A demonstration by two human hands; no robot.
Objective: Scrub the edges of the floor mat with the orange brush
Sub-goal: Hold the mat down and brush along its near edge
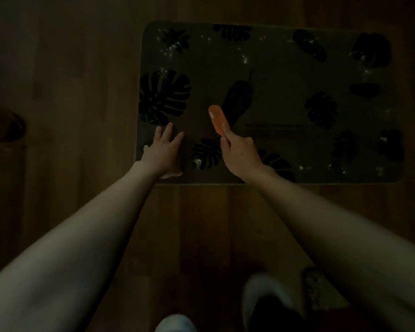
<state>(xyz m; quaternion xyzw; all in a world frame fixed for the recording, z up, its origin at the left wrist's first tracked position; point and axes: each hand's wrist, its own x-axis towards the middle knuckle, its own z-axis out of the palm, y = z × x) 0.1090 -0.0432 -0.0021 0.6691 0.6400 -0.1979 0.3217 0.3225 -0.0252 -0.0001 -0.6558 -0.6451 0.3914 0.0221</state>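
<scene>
Orange brush (219,119) smooth, likely plastic; floor mat (273,97) matt; floor (82,68) wood planks.

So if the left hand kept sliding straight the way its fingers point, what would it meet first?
Probably nothing solid: the left hand lies flat on the floor mat, fingers aimed at the large dark leaf print. It would cross that print; the orange brush lies off to the right.

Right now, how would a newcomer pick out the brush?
Find the leaf-print floor mat on the wooden floor. Near its front edge, left of centre, the right hand grips the orange brush. It is the only bright orange thing there.
</scene>
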